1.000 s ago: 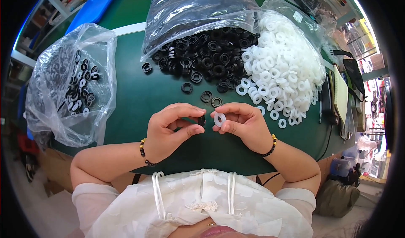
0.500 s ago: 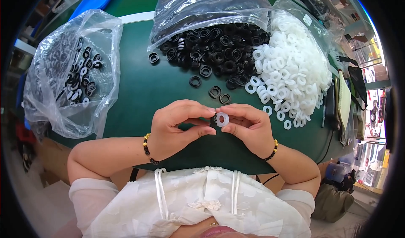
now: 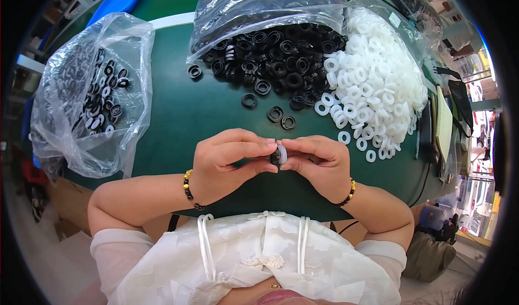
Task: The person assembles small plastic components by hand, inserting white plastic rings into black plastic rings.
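Head: two rings (image 3: 274, 156) (image 3: 283, 154) between two hands (image 3: 223, 156) (image 3: 327, 162)

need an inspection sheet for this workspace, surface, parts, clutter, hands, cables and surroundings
Surface: green tabletop, a few loose rings on it.
Parts: black ring against white ring, whether fully joined cannot be told; black heap beside white heap.
Clutter: clear bag on the left, holding rings; notebook at right.
Hands: left hand, fingers on black ring; right hand, fingers on white ring.
Cables: dark cable near the table's right edge.
Surroundings: olive bundle at lower right.
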The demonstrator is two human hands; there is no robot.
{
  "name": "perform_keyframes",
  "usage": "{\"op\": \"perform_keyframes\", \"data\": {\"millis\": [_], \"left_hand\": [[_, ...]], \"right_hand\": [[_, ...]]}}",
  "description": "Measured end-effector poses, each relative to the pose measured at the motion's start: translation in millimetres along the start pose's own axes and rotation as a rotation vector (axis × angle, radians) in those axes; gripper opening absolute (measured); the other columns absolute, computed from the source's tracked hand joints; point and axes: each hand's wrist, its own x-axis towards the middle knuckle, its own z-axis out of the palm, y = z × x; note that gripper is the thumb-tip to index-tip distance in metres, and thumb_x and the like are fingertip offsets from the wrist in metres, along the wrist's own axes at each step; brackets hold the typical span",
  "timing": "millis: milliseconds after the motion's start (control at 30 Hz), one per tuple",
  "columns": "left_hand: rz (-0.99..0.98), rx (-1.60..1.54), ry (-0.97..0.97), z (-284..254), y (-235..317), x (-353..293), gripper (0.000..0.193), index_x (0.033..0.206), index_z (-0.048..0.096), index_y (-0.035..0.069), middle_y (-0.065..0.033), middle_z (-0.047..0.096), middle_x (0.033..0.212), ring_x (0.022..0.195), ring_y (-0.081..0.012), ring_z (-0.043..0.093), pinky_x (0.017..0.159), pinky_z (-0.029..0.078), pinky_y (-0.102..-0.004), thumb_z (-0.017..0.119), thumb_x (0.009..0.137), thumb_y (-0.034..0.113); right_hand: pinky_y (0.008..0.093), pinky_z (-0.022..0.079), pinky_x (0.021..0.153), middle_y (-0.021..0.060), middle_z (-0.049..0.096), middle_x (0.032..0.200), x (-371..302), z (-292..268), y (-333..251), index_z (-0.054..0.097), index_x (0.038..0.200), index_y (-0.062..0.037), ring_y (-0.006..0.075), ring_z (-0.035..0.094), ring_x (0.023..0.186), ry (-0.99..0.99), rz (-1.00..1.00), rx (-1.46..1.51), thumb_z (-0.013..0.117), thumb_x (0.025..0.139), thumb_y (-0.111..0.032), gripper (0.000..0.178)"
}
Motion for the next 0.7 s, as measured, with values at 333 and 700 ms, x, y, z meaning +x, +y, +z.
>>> {"op": "perform_keyframes", "data": {"millis": [333, 700], "left_hand": [[0.184, 0.106, -0.038, 2, -2, -2, 0.038, 0.105, 0.073, 0.000, -0.0115, 0.071, 0.095, 0.079, -0.0208, 0.069, 0.065, 0.056, -0.0267, 0.082, 0.069, -0.010], [0.065, 0.152, -0.022, 2, -5, 3, 0.032, 0.096, 0.070, -0.003, -0.0124, 0.068, 0.092, 0.080, -0.0208, 0.069, 0.068, 0.060, -0.0257, 0.083, 0.068, -0.009]], "right_hand": [[0.0249, 0.057, 0.074, 0.0118, 0.072, 0.102, -3, 5, 1, 0.072, 0.115, -0.0026, 0.0180, 0.071, 0.084, -0.073, -0.216, -0.135, 0.073, 0.081, 0.010, 0.036], [0.0334, 0.056, 0.075, 0.0137, 0.066, 0.115, -8, 20, -14, 0.065, 0.127, -0.0040, 0.0302, 0.066, 0.089, -0.033, -0.279, -0.506, 0.057, 0.076, 0.015, 0.055]]}}
